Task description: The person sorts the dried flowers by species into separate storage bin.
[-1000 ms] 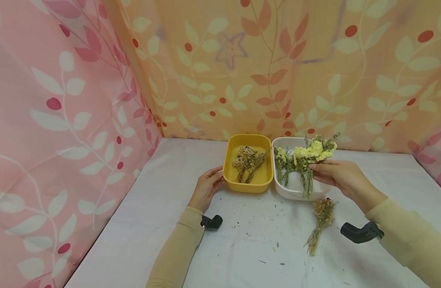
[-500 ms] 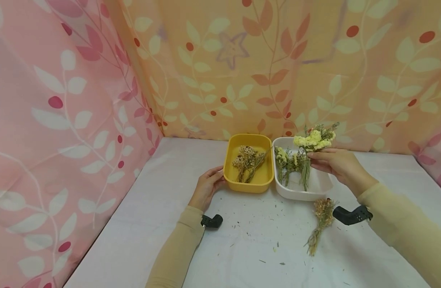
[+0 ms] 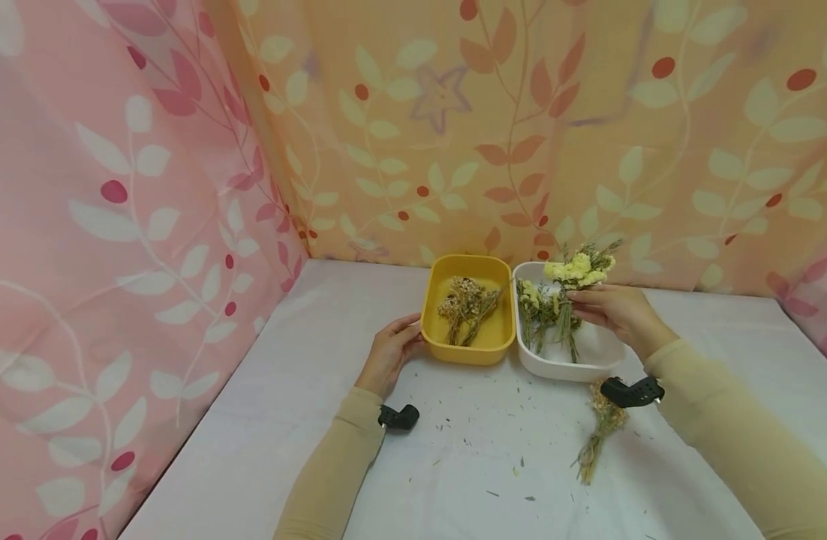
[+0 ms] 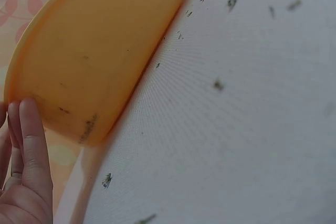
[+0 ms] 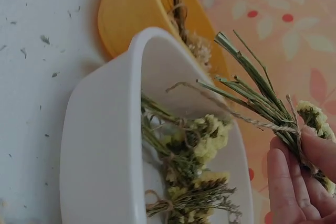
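Note:
My right hand (image 3: pixel 623 311) pinches a twine-tied bunch of yellow dried flowers (image 3: pixel 578 271) between thumb and fingers, above the white tub (image 3: pixel 562 370). In the right wrist view its cut green stems (image 5: pixel 257 98) point toward the tubs, with a loose twine end trailing. Inside the white tub lie other yellow flower bunches (image 5: pixel 207 142). My left hand (image 3: pixel 389 352) touches the left side of the yellow tub (image 3: pixel 470 356); its straight fingers (image 4: pixel 32 140) rest against the wall in the left wrist view. Brownish dried bunches (image 3: pixel 467 304) lie in the yellow tub.
Both tubs stand side by side near the floral curtain (image 3: pixel 386 135). A brownish dried bunch (image 3: pixel 599 442) lies on the white tablecloth (image 3: pixel 467 487) below the white tub, partly behind the right wrist camera (image 3: pixel 633 391). Small plant scraps are scattered in front of the tubs.
My right hand has shifted left with the yellow flower bunch, rising and then dipping slightly over the white tub. The left hand stays against the yellow tub.

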{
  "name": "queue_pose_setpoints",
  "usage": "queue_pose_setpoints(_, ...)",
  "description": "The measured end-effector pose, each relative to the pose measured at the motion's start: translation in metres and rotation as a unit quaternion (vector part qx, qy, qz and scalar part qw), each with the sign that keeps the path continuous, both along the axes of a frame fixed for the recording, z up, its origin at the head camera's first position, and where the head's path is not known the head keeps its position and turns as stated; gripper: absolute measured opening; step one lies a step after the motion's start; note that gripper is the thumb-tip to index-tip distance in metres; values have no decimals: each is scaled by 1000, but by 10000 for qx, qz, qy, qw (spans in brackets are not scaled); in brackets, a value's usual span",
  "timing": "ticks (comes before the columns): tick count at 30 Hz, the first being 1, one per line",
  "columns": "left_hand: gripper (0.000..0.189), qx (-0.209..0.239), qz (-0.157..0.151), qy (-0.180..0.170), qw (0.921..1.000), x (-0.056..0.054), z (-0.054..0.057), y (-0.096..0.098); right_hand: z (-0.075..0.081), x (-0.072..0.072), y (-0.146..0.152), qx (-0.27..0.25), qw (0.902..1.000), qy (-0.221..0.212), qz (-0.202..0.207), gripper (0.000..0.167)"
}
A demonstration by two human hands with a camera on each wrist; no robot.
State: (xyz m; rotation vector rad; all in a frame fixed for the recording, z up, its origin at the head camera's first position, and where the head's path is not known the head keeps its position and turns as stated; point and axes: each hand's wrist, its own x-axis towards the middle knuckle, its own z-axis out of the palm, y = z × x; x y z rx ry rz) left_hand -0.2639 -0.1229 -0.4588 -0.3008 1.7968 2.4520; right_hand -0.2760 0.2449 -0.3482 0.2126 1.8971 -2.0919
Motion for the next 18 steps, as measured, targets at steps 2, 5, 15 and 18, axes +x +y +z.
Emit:
queue_pose_setpoints(2, 35, -20, 10, 0, 10000, 0, 0, 0, -8, -5, 1, 12, 10000, 80, 28, 7)
queue_pose_setpoints(5, 34, -55, 2, 2, 10000, 1, 1, 1, -23, -15, 5, 26, 9999, 152, 26, 11)
queue_pose_setpoints(15, 34, -55, 3, 12, 10000, 1, -1, 0, -33, -17, -11, 656, 9971, -263, -283, 8)
queue_pose_setpoints(18, 34, -50, 2, 40, 10000, 0, -1, 0, -37, -18, -12, 795, 9958, -320, -331, 7)
